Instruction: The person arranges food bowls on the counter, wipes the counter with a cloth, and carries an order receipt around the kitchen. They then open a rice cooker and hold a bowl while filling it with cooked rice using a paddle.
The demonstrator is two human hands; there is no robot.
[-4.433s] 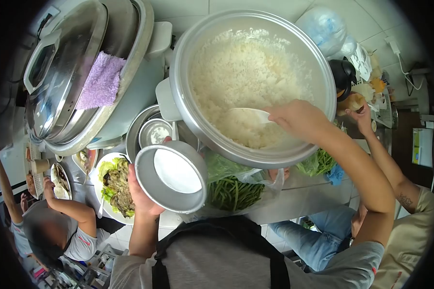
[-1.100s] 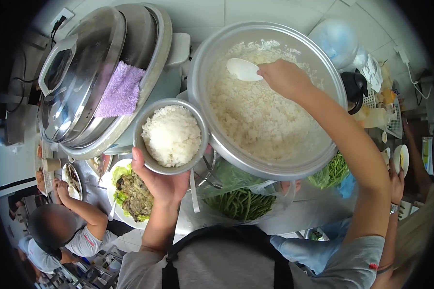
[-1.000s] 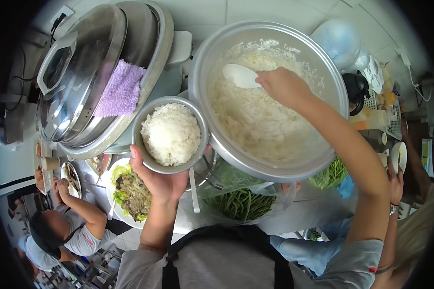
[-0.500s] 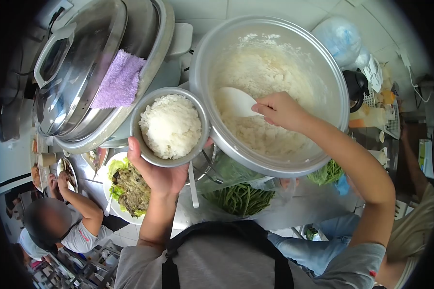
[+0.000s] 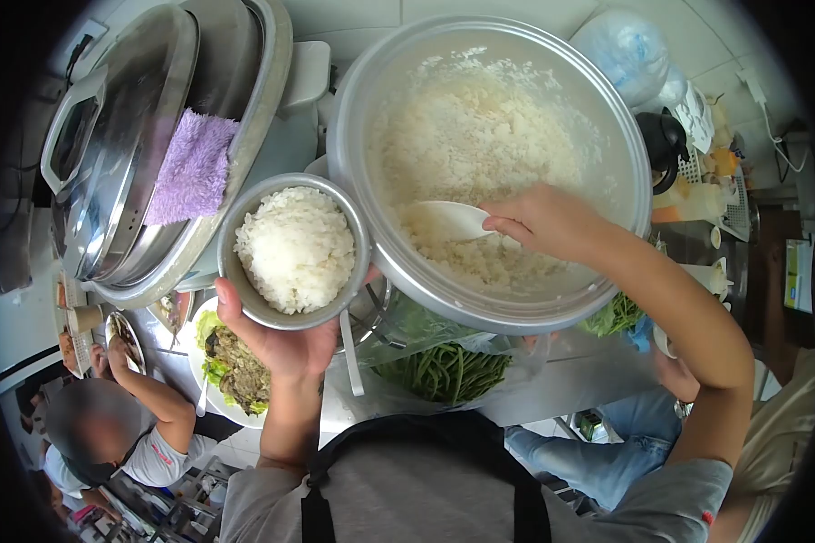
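My left hand (image 5: 285, 346) cradles a round metal bowl (image 5: 361, 255) from below, thumb up along its side. Mounded white rice (image 5: 295, 249) fills the bowl, which is close to the left rim of a large metal pot (image 5: 641, 163). In my right hand (image 5: 552, 222) is a white rice paddle (image 5: 450, 220), gripped by its handle. Its blade rests in the cooked rice (image 5: 489, 127) toward the pot's near side. A pale flat handle (image 5: 351, 357) sticks out below the bowl; I cannot tell what it belongs to.
Lidded metal cookware (image 5: 145, 109) with a purple cloth (image 5: 193, 167) stands left. Nearer are a plate of greens and browned food (image 5: 235, 366) and bagged green beans (image 5: 444, 373). A person (image 5: 167, 412) handles a plate at left; another person's hand (image 5: 675, 376) shows at right.
My right hand has drawn the paddle through the rice toward the pot's near side. The bowl sits slightly lower and farther left in view. Another person's hand has appeared at right.
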